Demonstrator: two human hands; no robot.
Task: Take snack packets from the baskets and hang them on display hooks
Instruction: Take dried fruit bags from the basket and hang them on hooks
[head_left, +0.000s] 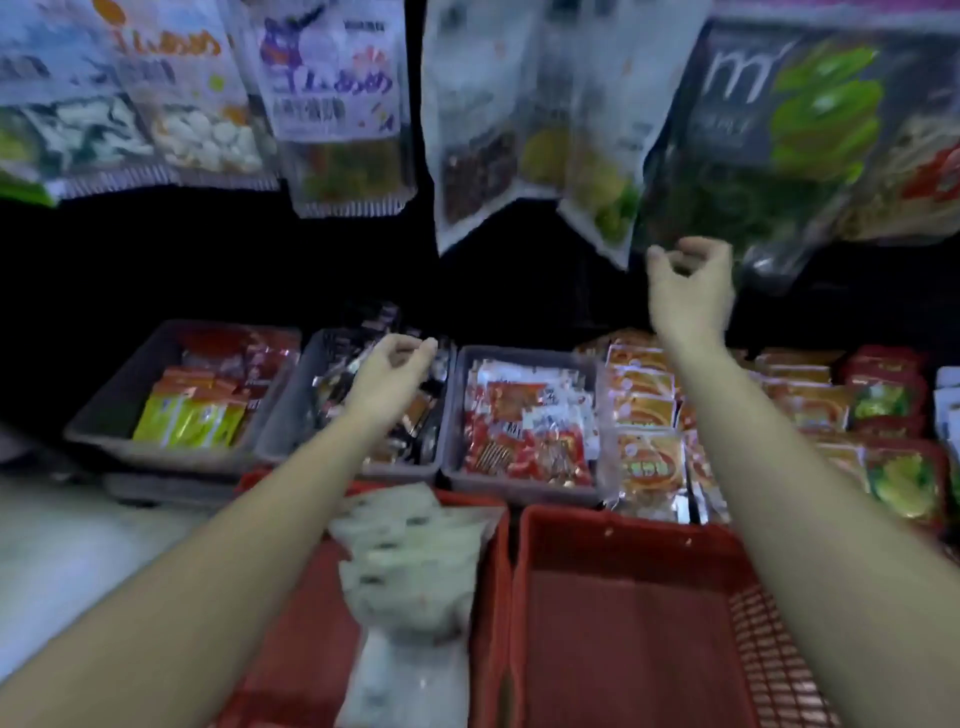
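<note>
Two red baskets stand in front of me. The left red basket (488, 545) holds a pile of pale snack packets (415, 561). The right red basket (623, 597) shows only its bare floor. My left hand (395, 374) hovers over a grey tray, its fingers loosely curled and holding nothing. My right hand (691, 291) is raised just under the lower edge of a hanging dark packet with green print (779, 130). Its fingers are loosely curled and it holds nothing. More snack packets (337, 104) hang in a row along the top; the hooks themselves are out of view.
Behind the baskets stand three grey trays: one with green and red sachets (104, 415), one with dark packets (291, 415), one with red and white packets (457, 405). Orange packets (644, 415) and red-green packs (893, 467) lie to the right. A pale floor (78, 545) shows at the left.
</note>
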